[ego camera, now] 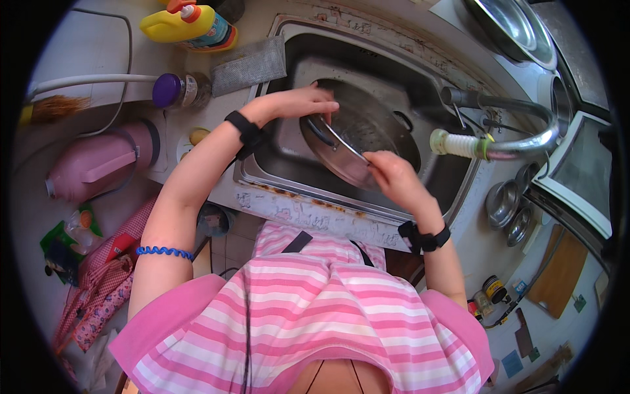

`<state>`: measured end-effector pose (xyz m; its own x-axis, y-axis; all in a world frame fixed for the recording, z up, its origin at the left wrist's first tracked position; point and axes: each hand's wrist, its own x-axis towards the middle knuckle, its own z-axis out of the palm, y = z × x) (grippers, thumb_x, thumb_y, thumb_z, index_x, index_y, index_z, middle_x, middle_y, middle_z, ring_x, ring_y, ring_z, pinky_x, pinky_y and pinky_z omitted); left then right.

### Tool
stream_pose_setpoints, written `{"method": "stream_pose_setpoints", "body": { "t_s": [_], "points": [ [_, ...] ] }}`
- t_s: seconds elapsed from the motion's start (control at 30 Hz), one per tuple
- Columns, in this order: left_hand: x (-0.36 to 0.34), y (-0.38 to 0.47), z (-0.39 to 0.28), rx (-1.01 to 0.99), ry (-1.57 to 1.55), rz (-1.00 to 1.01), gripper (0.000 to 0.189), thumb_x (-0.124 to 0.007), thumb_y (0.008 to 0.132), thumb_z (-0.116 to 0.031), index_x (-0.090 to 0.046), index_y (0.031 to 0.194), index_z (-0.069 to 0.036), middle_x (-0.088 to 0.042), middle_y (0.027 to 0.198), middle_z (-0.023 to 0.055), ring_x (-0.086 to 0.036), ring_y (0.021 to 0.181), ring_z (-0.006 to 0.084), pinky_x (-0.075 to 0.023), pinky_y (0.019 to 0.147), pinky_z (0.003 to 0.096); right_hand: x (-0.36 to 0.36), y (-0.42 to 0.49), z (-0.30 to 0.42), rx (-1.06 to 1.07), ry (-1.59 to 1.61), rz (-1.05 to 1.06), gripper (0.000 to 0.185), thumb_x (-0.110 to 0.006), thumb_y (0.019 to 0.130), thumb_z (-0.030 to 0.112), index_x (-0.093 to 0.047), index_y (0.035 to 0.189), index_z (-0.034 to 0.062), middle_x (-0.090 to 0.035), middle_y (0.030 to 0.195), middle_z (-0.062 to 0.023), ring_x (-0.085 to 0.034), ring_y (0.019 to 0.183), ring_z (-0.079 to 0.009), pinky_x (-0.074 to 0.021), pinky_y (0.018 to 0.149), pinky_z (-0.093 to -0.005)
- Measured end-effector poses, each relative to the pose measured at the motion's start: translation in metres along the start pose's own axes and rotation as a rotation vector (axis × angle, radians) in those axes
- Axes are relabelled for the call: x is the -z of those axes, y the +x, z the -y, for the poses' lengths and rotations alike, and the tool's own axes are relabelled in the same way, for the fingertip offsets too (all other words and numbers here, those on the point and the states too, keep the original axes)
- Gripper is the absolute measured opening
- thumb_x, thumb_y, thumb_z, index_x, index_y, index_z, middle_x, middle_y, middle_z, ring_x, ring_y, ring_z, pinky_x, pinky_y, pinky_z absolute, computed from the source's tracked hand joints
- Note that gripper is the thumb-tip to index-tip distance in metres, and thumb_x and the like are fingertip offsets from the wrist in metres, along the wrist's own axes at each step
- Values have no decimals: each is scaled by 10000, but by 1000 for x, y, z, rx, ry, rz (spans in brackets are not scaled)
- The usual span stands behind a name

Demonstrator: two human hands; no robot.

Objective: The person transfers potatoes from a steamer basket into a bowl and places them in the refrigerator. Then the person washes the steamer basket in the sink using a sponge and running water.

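A wide metal pot with dark side handles is tilted inside the stainless steel sink. My right hand grips its near rim, thumb on top. My left hand is at the pot's left edge, above one handle, its fingers partly hidden inside; I cannot tell whether it grips anything. Wet, shiny spots show on the pot's inner surface. The curved faucet, with a ribbed white nozzle, hangs to the right of the pot.
A grey mesh cloth lies at the sink's left corner. Farther left are a purple-lidded jar, a yellow detergent bottle and a pink thermos. Metal bowls, a wooden cutting board and a cleaver are at the right.
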<state>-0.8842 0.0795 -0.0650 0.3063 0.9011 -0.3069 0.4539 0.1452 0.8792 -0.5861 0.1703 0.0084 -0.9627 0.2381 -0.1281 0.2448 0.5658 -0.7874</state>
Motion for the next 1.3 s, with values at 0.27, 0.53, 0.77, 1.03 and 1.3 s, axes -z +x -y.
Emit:
{"method": "stream_pose_setpoints", "body": {
  "t_s": [0.27,0.53,0.77,1.03,1.3],
  "points": [
    [-40,-61,-61,158,-650,-167,539,-441,988,-477,-684,861,-14,-619,782,-6,-531,778,86,-417,756,245,24,-6,5,-68,407,-62,399,-596,857,-36,-601,1247,47,-663,1061,-124,-634,961,-277,-498,831,-303],
    [-89,-54,-73,210,-986,-618,565,-434,966,-509,-698,880,-17,-682,799,55,-598,721,112,-461,718,244,-17,10,56,98,-200,-779,416,-517,874,-93,-623,1227,99,-616,1281,-75,-450,1325,-341,-291,1120,-482],
    [-125,-7,-103,59,-1295,-930,433,-460,983,-400,-677,973,-26,-676,925,48,-613,845,128,-478,778,285,-70,13,90,120,-101,-881,260,-561,840,-78,-538,1072,38,-467,1404,-238,-357,1366,-412,-365,1082,-467],
    [-128,9,-96,6,-1772,-569,592,-500,874,-686,-626,787,-114,-640,731,48,-631,685,188,-521,626,299,-89,-26,93,125,-24,-777,230,-522,850,-122,-515,1020,33,-477,1394,-242,-449,1303,-405,-420,1032,-433],
    [-130,1,-130,-28,-1587,-616,550,-449,902,-687,-590,1053,-177,-623,981,-4,-599,938,142,-485,856,330,-64,-5,93,67,20,-834,495,-514,869,-81,-491,1335,81,-520,1361,-199,-526,1214,-389,-439,986,-436]
  ]
}}
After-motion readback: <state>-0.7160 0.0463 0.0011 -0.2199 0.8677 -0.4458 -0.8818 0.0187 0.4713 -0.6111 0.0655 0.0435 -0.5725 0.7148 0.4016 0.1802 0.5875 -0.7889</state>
